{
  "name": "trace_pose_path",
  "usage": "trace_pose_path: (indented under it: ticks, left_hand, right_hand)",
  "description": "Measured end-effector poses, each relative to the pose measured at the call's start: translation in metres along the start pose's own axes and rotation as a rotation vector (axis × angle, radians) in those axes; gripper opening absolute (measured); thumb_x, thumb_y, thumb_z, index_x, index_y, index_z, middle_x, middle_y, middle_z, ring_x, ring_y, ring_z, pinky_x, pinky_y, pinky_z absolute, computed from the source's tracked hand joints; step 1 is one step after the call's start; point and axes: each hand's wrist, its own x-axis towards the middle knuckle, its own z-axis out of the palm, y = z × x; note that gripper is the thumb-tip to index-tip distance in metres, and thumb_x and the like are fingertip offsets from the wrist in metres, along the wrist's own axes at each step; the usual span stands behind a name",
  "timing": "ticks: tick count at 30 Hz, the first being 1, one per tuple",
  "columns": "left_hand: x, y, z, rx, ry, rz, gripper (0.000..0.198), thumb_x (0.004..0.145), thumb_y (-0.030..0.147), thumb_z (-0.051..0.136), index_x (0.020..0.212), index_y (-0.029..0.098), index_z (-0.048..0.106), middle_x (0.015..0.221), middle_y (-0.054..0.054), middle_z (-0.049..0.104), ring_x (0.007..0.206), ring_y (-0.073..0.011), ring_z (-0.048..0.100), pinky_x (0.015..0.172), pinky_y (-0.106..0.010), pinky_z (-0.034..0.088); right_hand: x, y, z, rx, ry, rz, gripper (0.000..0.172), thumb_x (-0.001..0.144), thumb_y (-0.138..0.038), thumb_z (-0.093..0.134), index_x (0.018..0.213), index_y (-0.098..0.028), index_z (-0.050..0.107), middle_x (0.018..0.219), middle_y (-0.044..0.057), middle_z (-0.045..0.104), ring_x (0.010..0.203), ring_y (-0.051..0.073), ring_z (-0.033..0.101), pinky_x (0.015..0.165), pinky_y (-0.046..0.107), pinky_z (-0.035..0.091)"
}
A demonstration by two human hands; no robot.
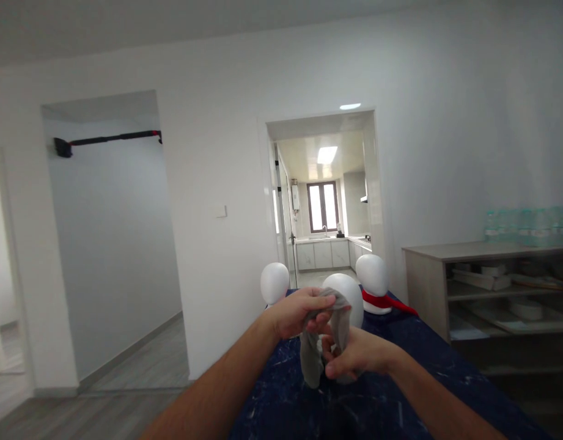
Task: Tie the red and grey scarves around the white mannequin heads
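A strip of soft grey cloth (pixel 311 363), perhaps a scarf, hangs in a loop between my hands above the table. My left hand (pixel 304 311) pinches its upper part between thumb and fingers. Lower and to the right, my right hand (pixel 357 354) has its fingers curled at the other side of the loop, closed on the cloth. Just behind the cloth stands a white mannequin head (pixel 343 287), its lower part hidden by my hands and the cloth. I cannot tell whether the cloth touches it.
The table has a dark blue marbled top (pixel 439 366). Farther back are a second white head (pixel 274 282) at left and a third (pixel 371 275) at right, with a red cloth (pixel 382 300) around its base. A shelf unit (pixel 423 281) with water bottles (pixel 540 226) stands right.
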Motion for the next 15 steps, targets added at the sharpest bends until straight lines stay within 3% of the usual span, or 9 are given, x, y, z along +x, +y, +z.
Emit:
trace_pose_path:
  ticks: [5,7,9,11,15]
  left_hand:
    - [0.008,0.026,0.012,-0.156,-0.040,0.135,0.032,0.091,0.045,0.073,0.105,0.016,0.072,0.085,-0.001,0.061,0.051,-0.0058,0.046,0.046,-0.023,0.030]
    - [0.007,0.036,0.012,-0.216,-0.061,0.203,0.032,0.092,0.038,0.073,0.115,0.015,0.072,0.086,0.000,0.059,0.049,-0.0037,0.046,0.043,-0.021,0.028]
    - [0.004,0.046,0.010,-0.271,-0.059,0.255,0.035,0.094,0.033,0.072,0.122,0.014,0.071,0.085,0.002,0.057,0.047,-0.0019,0.042,0.042,-0.020,0.028]
    - [0.002,0.052,0.007,-0.323,-0.037,0.302,0.035,0.095,0.031,0.070,0.125,0.013,0.070,0.082,0.004,0.055,0.047,-0.0013,0.039,0.043,-0.019,0.031]
    - [0.002,0.057,0.005,-0.419,-0.006,0.389,0.032,0.097,0.028,0.068,0.125,0.013,0.071,0.078,0.004,0.054,0.049,-0.0028,0.039,0.046,-0.018,0.036]
  right_hand:
    - [0.001,0.002,-0.003,-0.066,-0.045,0.122,0.048,0.067,-0.041,0.096,0.106,-0.017,0.079,0.087,0.001,0.074,0.062,0.010,0.060,0.044,0.015,0.041]
    - [-0.011,-0.006,-0.018,-0.122,-0.052,0.165,0.050,0.063,-0.041,0.098,0.102,-0.015,0.080,0.084,0.001,0.074,0.069,0.014,0.065,0.052,0.017,0.049]
    - [-0.027,-0.018,-0.039,-0.151,-0.066,0.166,0.057,0.060,-0.039,0.099,0.109,-0.015,0.079,0.091,0.002,0.077,0.084,0.020,0.071,0.070,0.024,0.058]
    - [-0.046,-0.032,-0.061,-0.202,-0.059,0.163,0.061,0.062,-0.038,0.098,0.115,-0.016,0.078,0.098,0.003,0.078,0.099,0.024,0.072,0.086,0.030,0.060]
    - [-0.079,-0.064,-0.097,-0.361,0.013,0.226,0.062,0.066,-0.038,0.095,0.120,-0.015,0.076,0.110,0.005,0.078,0.104,0.024,0.072,0.086,0.025,0.058]
